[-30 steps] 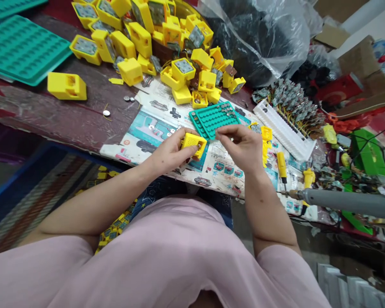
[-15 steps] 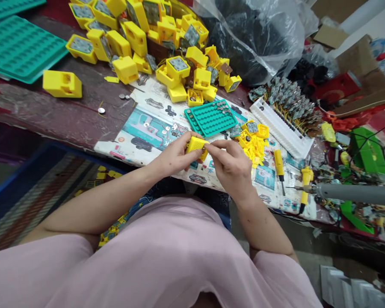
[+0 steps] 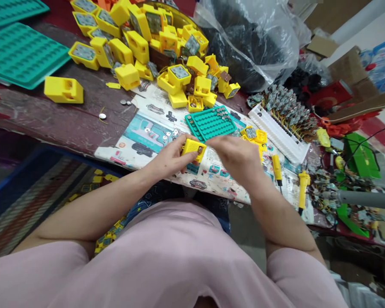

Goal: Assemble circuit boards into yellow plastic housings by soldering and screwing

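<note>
My left hand (image 3: 170,158) is closed around a small yellow plastic case (image 3: 190,146), its thumb across the front. A grid of small holes shows on one side of the case, with an opening beside it. My right hand (image 3: 239,160) is apart from the case, to its right, at the front edge of a small teal tray (image 3: 215,124). Its fingers are smeared by motion, so whether they hold anything cannot be told. Small silver discs sit in the tray's far right corner. Small yellow parts (image 3: 259,136) lie partly hidden behind my right hand.
Many yellow cases (image 3: 137,47) are heaped at the back. A white rack (image 3: 277,132) stands right, by wired circuit boards. A yellow-handled screwdriver (image 3: 276,167), a yellow tool (image 3: 303,188) and a grey rod (image 3: 365,199) are at the right. Large teal trays (image 3: 22,55) lie left.
My right hand has come off the yellow case and moved right, its fingers now beside the teal tray. My left hand still holds the case, whose opening is now uncovered.
</note>
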Tool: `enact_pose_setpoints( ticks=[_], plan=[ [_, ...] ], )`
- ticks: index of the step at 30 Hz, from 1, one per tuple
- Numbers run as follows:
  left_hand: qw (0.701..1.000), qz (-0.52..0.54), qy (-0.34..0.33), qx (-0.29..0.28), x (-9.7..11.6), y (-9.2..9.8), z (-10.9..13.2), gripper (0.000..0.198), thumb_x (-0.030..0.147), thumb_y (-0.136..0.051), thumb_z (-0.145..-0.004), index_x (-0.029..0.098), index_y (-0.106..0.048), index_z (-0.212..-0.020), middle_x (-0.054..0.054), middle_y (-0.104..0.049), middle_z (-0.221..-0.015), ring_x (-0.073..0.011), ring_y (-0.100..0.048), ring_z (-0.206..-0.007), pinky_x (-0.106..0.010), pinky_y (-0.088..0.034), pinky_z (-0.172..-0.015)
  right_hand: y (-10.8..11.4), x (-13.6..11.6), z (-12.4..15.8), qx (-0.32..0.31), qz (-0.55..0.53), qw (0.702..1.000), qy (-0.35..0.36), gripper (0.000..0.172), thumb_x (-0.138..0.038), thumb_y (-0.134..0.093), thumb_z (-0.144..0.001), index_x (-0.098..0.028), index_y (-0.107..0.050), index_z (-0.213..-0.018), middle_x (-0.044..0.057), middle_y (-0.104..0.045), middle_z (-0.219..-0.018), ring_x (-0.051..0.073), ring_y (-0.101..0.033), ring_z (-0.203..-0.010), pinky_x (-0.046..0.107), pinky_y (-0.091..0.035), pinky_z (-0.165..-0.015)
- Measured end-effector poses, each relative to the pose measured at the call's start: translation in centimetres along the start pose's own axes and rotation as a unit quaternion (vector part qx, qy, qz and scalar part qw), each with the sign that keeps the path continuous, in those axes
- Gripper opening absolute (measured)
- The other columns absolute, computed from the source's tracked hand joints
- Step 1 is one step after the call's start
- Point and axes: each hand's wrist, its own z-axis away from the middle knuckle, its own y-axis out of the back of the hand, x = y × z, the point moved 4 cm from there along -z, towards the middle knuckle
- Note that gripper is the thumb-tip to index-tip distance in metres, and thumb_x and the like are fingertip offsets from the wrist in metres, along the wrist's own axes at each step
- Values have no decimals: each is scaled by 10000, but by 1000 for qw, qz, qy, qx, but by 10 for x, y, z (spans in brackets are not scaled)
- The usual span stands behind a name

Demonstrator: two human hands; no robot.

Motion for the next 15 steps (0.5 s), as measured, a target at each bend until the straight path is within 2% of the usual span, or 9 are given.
enact_pose_setpoints(
  ticks=[3, 6, 8, 10, 12, 15],
  plan=[
    [1000, 18, -1, 1, 0, 3, 0, 455, 377, -684, -728, 204, -493, -1104, 8, -642, -800, -139, -656, -614, -158, -426, -372, -24, 57, -23, -2, 27, 993, -117, 190, -252, -566, -939, -254, -752, -974, 46, -750, -927, 210, -682, -871, 323, -512, -730],
    [1000, 23, 1, 1, 0, 6, 1, 461, 374, -689, -723, 200, -491, -1100, 5, -645, -777, -137, -639, -587, -166, -416, -365, -56, 102, -44, -19, 39, 986, -161, 174, -253, -610, -896, -254, -747, -1003, 75, -726, -1008, 257, -648, -970, 363, -505, -752],
    [999, 31, 1, 5, 0, 8, 2, 453, 375, -687, -725, 200, -490, -1093, 5, -641, -789, -134, -633, -581, -171, -419, -363, -75, 119, -52, -30, 38, 984, -169, 158, -273, -629, -879, -248, -745, -983, 86, -708, -1009, 273, -622, -991, 384, -499, -760],
    [999, 43, 3, 5, 0, 10, 3, 446, 371, -683, -729, 204, -485, -1093, 13, -635, -784, -122, -623, -563, -168, -417, -360, -87, 128, -56, -36, 34, 985, -166, 135, -315, -638, -874, -241, -739, -923, 88, -694, -979, 275, -604, -981, 392, -492, -761],
    [999, 48, 7, 4, 1, 12, 4, 443, 358, -682, -729, 208, -480, -1093, 23, -633, -776, -108, -613, -545, -158, -413, -362, -90, 130, -58, -39, 33, 985, -162, 148, -351, -635, -877, -235, -725, -851, 87, -687, -943, 269, -595, -958, 388, -487, -753],
    [999, 53, 8, 9, 3, 13, 4, 441, 339, -687, -721, 211, -470, -1084, 26, -638, -795, -94, -615, -541, -151, -423, -380, -76, 112, -57, -12, 29, 986, -166, 171, -348, -614, -897, -231, -706, -814, 79, -692, -897, 244, -604, -906, 369, -486, -747]
  ],
)
